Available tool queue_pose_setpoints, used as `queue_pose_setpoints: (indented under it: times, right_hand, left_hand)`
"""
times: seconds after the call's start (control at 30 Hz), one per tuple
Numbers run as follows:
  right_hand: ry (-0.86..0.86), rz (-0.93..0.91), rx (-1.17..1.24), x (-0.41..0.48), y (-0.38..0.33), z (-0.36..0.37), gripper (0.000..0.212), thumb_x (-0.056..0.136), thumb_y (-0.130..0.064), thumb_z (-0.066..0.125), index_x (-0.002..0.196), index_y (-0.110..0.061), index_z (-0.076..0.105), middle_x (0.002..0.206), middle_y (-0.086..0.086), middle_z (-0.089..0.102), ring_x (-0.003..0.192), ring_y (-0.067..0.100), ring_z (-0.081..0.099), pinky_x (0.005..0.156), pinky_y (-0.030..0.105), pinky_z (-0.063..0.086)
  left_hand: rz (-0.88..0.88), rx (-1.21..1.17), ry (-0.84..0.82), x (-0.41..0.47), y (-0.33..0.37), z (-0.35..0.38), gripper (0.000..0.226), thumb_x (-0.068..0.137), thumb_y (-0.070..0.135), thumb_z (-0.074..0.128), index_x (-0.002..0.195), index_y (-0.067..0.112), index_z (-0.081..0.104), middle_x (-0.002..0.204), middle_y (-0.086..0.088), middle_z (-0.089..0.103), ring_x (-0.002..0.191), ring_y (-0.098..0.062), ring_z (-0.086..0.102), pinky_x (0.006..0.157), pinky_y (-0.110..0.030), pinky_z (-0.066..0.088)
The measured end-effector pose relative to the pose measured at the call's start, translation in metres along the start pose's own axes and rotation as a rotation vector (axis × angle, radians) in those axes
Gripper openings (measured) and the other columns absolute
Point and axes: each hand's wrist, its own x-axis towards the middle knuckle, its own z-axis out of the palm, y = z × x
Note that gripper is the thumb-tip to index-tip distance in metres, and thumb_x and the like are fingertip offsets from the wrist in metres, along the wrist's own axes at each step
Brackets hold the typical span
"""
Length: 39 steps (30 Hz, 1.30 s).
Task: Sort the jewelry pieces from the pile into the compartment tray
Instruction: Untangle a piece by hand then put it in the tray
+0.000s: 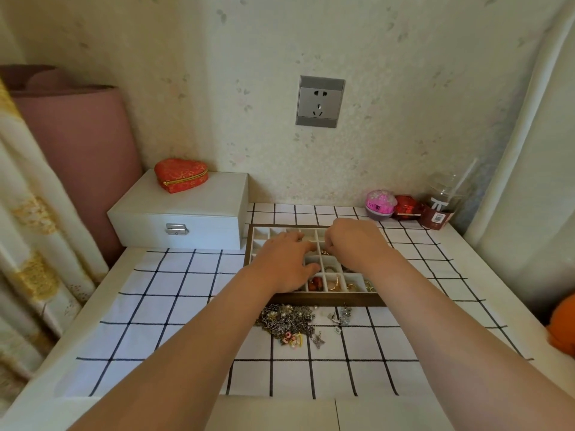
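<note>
A wooden-framed compartment tray (329, 299) with white cells lies on the checked cloth, several front cells holding rings, earrings and red beads. Just in front of it sits the pile of tangled chains and small charms (289, 320), with a few loose silver pieces (340, 317) to its right. My left hand (284, 262) lies over the tray's left half, fingers spread flat on the cells. Over the tray's middle, my right hand (351, 242) has its fingers curled down into a cell; whether they pinch a small gold piece is hidden.
A white latched jewelry box (183, 213) stands at the back left with a red heart-shaped case (180, 174) on top. At the back right are a pink ball (380, 204), a red box (406, 206) and a clear bottle (441, 197). An orange object (563, 321) sits at the right edge.
</note>
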Motion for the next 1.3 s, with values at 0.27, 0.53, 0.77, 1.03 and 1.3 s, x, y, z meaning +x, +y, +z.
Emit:
queue_pose_setpoints:
  times: [0.27, 0.53, 0.77, 1.03, 1.3]
  right_hand:
    - [-0.128, 0.071, 0.239, -0.001, 0.005, -0.001, 0.018, 0.097, -0.030, 0.059, 0.106, -0.024, 0.072, 0.099, 0.000, 0.069, 0.088, 0.020, 0.064, 0.072, 0.032, 0.049]
    - [-0.178, 0.116, 0.423, -0.011, 0.007, -0.004, 0.029, 0.094, -0.016, 0.051, 0.107, -0.032, 0.072, 0.112, -0.003, 0.068, 0.099, 0.019, 0.063, 0.087, 0.037, 0.054]
    - [-0.036, 0.100, 0.533, -0.024, 0.014, -0.009, 0.021, 0.094, -0.019, 0.054, 0.097, -0.035, 0.068, 0.099, -0.011, 0.056, 0.087, 0.014, 0.061, 0.072, 0.029, 0.046]
    - [-0.035, -0.102, 0.524, -0.078, 0.006, -0.025, 0.009, 0.087, -0.030, 0.065, 0.086, -0.037, 0.071, 0.072, -0.019, 0.057, 0.068, 0.001, 0.052, 0.061, 0.022, 0.039]
    - [-0.004, -0.236, 0.436, -0.105, -0.005, -0.025, 0.016, 0.091, -0.033, 0.065, 0.100, -0.034, 0.077, 0.069, -0.019, 0.060, 0.065, 0.000, 0.050, 0.058, 0.014, 0.033]
  left_hand:
    - [-0.006, 0.006, -0.018, 0.000, 0.001, 0.002, 0.055, 0.098, 0.047, 0.049, 0.148, 0.028, 0.041, 0.158, -0.008, 0.030, 0.144, -0.028, 0.027, 0.115, -0.045, 0.028]
    - [-0.007, 0.023, -0.042, 0.000, 0.001, 0.004, 0.063, 0.094, 0.057, 0.048, 0.150, 0.031, 0.036, 0.161, -0.007, 0.023, 0.147, -0.027, 0.023, 0.118, -0.046, 0.025]
    - [0.037, 0.001, -0.010, -0.010, 0.004, -0.001, 0.061, 0.094, 0.052, 0.052, 0.149, 0.030, 0.039, 0.155, -0.005, 0.033, 0.143, -0.025, 0.028, 0.115, -0.046, 0.029]
    - [0.158, -0.069, 0.027, -0.036, 0.017, -0.008, 0.015, 0.088, 0.033, 0.065, 0.101, 0.026, 0.068, 0.094, 0.006, 0.057, 0.091, -0.013, 0.053, 0.077, -0.031, 0.048]
    - [0.205, -0.066, -0.005, -0.057, 0.019, -0.010, 0.018, 0.088, 0.030, 0.066, 0.106, 0.029, 0.066, 0.100, 0.010, 0.058, 0.092, -0.009, 0.054, 0.074, -0.026, 0.048]
